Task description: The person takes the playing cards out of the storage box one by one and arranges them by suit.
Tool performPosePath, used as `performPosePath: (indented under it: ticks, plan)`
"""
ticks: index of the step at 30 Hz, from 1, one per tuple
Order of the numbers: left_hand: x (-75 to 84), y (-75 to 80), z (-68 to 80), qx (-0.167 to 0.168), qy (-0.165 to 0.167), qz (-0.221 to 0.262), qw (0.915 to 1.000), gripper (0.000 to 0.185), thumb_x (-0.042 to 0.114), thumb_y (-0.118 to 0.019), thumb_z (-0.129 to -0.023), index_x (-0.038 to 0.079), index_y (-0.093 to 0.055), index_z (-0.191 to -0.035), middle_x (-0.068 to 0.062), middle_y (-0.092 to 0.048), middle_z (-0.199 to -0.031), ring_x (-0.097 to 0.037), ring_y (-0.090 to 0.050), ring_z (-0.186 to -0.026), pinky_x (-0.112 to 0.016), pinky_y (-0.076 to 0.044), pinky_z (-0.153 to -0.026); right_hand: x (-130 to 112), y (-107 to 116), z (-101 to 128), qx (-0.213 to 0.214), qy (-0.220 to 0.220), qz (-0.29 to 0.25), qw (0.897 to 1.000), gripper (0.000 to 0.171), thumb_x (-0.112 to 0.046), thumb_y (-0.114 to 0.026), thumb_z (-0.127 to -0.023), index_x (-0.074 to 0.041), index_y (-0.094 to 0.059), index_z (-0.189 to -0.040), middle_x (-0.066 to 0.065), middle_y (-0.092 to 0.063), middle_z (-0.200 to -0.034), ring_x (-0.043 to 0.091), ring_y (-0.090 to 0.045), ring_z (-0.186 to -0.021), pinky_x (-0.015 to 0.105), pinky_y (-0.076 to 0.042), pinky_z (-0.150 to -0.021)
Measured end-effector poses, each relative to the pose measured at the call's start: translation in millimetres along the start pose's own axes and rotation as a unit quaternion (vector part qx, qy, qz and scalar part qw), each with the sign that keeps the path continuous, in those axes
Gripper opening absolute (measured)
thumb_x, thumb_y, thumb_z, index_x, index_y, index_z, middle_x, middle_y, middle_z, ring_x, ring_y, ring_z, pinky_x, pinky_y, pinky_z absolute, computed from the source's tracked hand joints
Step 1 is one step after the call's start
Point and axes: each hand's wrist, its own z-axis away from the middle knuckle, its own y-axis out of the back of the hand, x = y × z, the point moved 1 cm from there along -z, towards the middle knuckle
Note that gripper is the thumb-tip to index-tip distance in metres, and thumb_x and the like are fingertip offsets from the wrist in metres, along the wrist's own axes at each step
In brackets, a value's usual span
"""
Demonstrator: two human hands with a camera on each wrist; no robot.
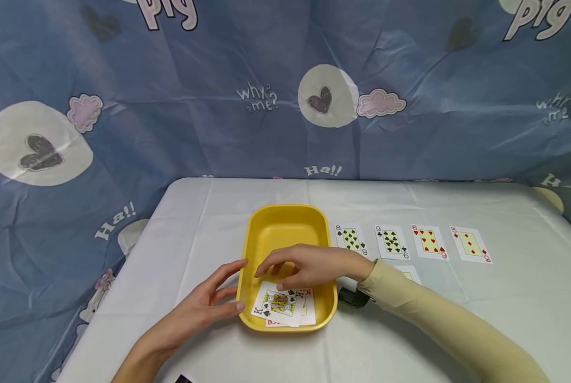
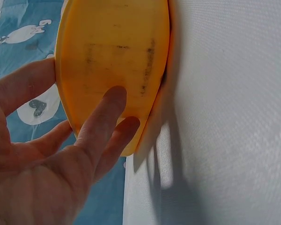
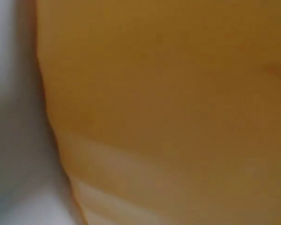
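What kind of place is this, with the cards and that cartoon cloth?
Probably a makeshift indoor tabletop setup: a table under a white cover, a blue cartoon sheet hung as backdrop, and playing cards beside a yellow tray.

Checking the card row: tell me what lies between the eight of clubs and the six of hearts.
Head view: the nine of clubs lies between the eight of clubs and six of hearts.

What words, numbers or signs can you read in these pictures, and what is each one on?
"pig", "why me?" and "Ha!!": blue backdrop cloth.
"K": top card of the cards in the yellow tray, king of spades.
"8": eight of clubs.
"9": nine of clubs.
"6": six of hearts.
Diamond card: corner index too small to read.
Wrist views: no text.
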Motion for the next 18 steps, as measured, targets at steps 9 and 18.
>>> performPosePath:
  ticks: [9,18]
  plan:
    - [2.2,0.1,-0.4,-0.002,0.003,0.004,1.0000,0.073,0.023,-0.072,-0.092,0.029,-0.032,-0.153,-0.001,-0.016,-0.160,-0.026,-0.045,-0.133,-0.049,-0.037,-0.103,6,-1,-19,-0.079,-0.031,0.064,0.994,0.065,-0.014,-0.084,-0.079,-0.020,-0.056,-0.138,-0.008,-0.050,-0.133,0.009,-0.051,-0.109,0.023,-0.039,-0.097]
    - [1.4,0.3,-1.0,0.004,0.010,0.004,0.9999,0.073,0.025,-0.072,-0.091,0.030,-0.033,-0.152,-0.002,-0.016,-0.161,-0.027,-0.044,-0.133,-0.053,-0.036,-0.104,6,-8,-20,-0.089,-0.059,0.097,0.989,0.054,-0.014,-0.084,-0.079,-0.024,-0.064,-0.128,-0.008,-0.045,-0.127,0.006,-0.045,-0.109,0.020,-0.036,-0.095]
